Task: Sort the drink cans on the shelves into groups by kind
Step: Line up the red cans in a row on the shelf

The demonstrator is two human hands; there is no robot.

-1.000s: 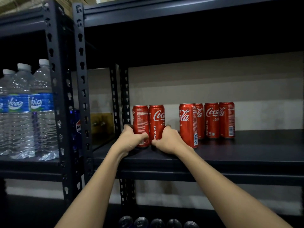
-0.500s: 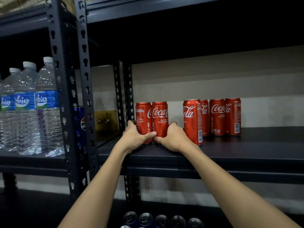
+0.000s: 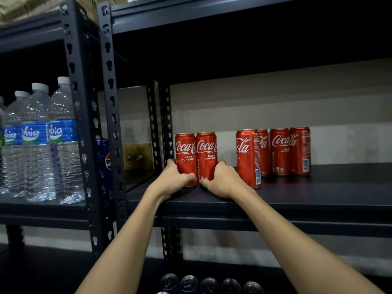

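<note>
Head-camera view of a person at a dark metal shelving unit, both bare arms reaching up to the middle shelf. Left hand wraps the base of a red Coca-Cola can, thumb across its front and fingers curled behind; right hand grips a second Coca-Cola can the same way, thumb on the front near the bottom. Those two cans stand upright and touching each other at the shelf's left end, close to the front edge, logos facing out. To their right, apart from the pair, four more red cans stand upright in a cluster, one forward just beside the right wrist and three behind it toward the wall. On the neighbouring rack to the left, clear water bottles with blue labels stand in a row, and a blue Pepsi can shows partly behind the perforated upright post. Below the middle shelf, at the bottom edge of the frame, the tops of several dark cans line up side by side; their kind cannot be read.
</note>
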